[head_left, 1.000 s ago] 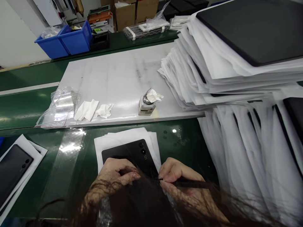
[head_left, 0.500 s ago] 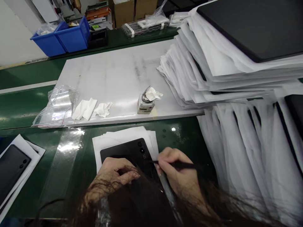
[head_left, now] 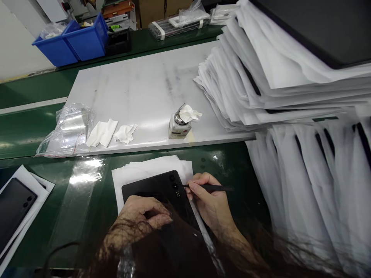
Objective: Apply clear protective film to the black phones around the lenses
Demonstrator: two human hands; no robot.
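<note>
Tablet (head_left: 149, 184) lies back up on white sheets (head_left: 156, 163) on the near middle of the counter (head_left: 237, 173). My left hand (head_left: 140, 210) lies over it, fingers curled; I can't tell whether they grip anything. My right hand (head_left: 210, 199) pinches a thin dark tool (head_left: 218, 188), its tip by the right edge near the camera lenses (head_left: 174, 182). I judge this close edge work, where any further move calls for light, steady fingers
</note>
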